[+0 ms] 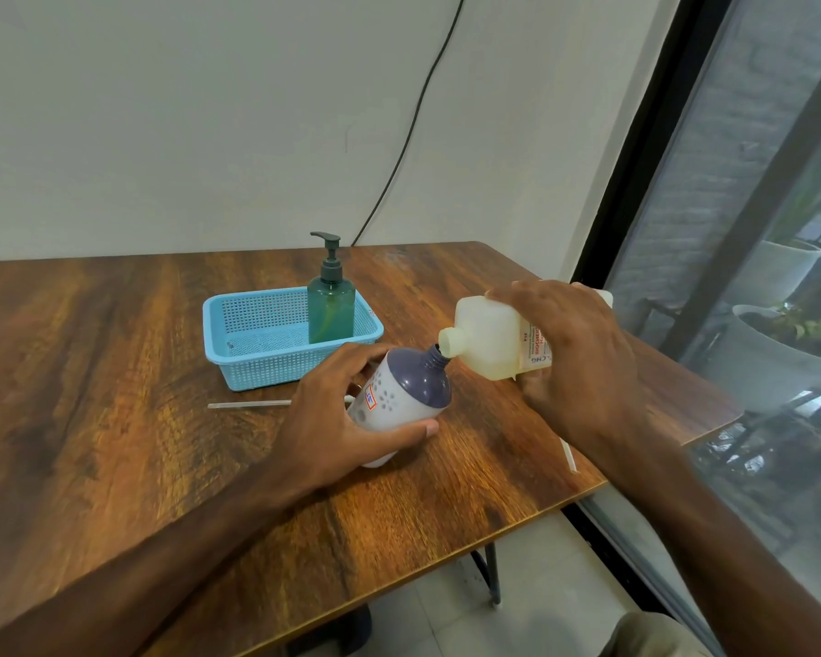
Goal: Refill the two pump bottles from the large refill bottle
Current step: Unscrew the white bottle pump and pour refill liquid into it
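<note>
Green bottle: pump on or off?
On. The green bottle stands upright in the blue basket, dark pump seated on its neck.

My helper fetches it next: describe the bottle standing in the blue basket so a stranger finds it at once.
On the brown wooden table, find the light blue perforated plastic basket. The translucent green plastic bottle stands upright in its right end. Unlike the white-and-purple bottle and the cream refill bottle, it alone carries a dark pump head.

I see the green pump bottle (331,310) upright inside the blue basket (257,372), pump on. Just in front of the basket, the purple-and-white bottle (399,395) tilts, pumpless. Its neck meets the neck of the translucent refill bottle (489,343), tipped sideways right of the basket.
</note>
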Demonstrator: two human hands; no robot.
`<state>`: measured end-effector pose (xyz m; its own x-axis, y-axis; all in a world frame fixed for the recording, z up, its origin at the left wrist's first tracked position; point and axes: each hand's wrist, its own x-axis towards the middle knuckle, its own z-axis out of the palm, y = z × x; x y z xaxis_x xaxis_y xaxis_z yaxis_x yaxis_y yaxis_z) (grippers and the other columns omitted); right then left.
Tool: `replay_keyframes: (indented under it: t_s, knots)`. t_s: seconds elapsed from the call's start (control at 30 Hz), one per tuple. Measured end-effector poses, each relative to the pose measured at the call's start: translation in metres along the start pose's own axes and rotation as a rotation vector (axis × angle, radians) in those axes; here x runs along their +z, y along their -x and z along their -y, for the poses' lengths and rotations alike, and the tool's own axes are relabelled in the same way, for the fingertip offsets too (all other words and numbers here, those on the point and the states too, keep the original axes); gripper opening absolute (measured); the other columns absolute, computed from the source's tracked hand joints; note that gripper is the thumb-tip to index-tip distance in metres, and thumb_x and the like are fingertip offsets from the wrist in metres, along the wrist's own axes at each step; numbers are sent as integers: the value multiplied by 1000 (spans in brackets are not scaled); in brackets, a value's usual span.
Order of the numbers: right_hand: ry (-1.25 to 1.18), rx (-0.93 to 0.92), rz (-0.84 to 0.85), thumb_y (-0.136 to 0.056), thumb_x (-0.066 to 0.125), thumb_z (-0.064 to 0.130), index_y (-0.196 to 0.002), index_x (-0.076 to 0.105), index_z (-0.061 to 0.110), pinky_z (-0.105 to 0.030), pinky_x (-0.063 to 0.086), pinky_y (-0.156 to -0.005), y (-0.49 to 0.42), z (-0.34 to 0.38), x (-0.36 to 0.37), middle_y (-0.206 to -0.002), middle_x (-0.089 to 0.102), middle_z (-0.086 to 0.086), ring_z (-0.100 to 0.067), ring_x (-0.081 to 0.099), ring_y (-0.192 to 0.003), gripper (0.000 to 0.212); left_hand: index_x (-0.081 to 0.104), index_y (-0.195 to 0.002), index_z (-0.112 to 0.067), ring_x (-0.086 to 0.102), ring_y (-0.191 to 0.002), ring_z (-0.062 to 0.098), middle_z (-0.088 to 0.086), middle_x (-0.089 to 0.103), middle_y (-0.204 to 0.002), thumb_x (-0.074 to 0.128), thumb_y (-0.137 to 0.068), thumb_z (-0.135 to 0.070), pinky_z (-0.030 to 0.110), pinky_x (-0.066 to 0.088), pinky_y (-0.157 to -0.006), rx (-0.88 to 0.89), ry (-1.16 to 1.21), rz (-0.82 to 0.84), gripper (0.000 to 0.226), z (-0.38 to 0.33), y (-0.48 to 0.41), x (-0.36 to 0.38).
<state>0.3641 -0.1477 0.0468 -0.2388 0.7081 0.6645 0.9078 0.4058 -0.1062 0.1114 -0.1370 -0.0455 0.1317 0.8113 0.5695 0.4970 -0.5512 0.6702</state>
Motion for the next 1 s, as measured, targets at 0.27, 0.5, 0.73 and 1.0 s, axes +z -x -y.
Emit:
replay_keyframes:
  t_s: [0.27, 0.5, 0.73, 1.0]
  knots:
    - [8, 6, 0, -61, 92, 14, -137, 55, 30, -49, 35, -109, -1, 0, -1, -140, 59, -1, -26, 48, -133, 86, 51, -125, -57, 55, -118, -12, -40, 55, -123, 83, -63, -76, 16, 52, -85, 33, -4, -10, 73, -5, 0, -2]
    - [7, 12, 4, -61, 91, 12, -137, 55, 30, -49, 34, -110, -1, 1, -2, -140, 59, -2, -26, 48, -133, 86, 53, -131, -49, 56, -119, -9, -35, 57, -126, 80, -61, -82, 19, 54, -86, 29, 2, -6, 82, -2, -1, -1]
    - [1, 21, 18, -61, 92, 12, -138, 55, 30, -50, 33, -111, -1, 3, -3, -140, 58, -2, -27, 47, -134, 87, 52, -131, -50, 56, -118, -11, -37, 56, -125, 79, -61, -82, 19, 53, -86, 28, -2, -6, 81, -3, -1, -1]
    - [6, 24, 23, -62, 91, 13, -138, 55, 30, -50, 33, -111, -1, 4, -4, -141, 58, -1, -26, 47, -134, 86, 51, -127, -55, 55, -118, -13, -41, 53, -123, 78, -61, -83, 17, 53, -86, 36, -10, -12, 76, -4, -1, -1]
